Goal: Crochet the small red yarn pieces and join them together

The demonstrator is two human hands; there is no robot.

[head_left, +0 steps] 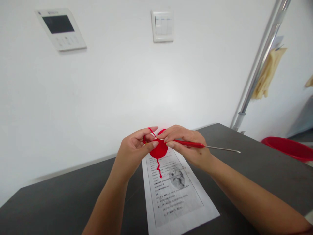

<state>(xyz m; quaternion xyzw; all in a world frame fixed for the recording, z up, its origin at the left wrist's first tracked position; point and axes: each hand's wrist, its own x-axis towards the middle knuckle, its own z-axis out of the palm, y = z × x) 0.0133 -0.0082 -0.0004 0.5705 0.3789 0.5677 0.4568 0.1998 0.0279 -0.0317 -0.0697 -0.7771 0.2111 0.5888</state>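
My left hand (134, 148) pinches a small round red crochet piece (158, 150) between thumb and fingers, with red yarn looped over the forefinger. A short yarn tail (158, 168) hangs down from the piece. My right hand (186, 143) is closed on a crochet hook (195, 144) with a red grip and a metal shaft that sticks out to the right. The hook's tip lies at the top edge of the red piece. Both hands are held above a printed sheet of paper (176, 195).
The sheet lies on a dark grey table (61, 205) against a white wall. A wall panel (61, 28) and a light switch (162, 26) hang above. A metal pole (259, 68) stands at the right, a red basin (288, 148) beyond the table's right edge.
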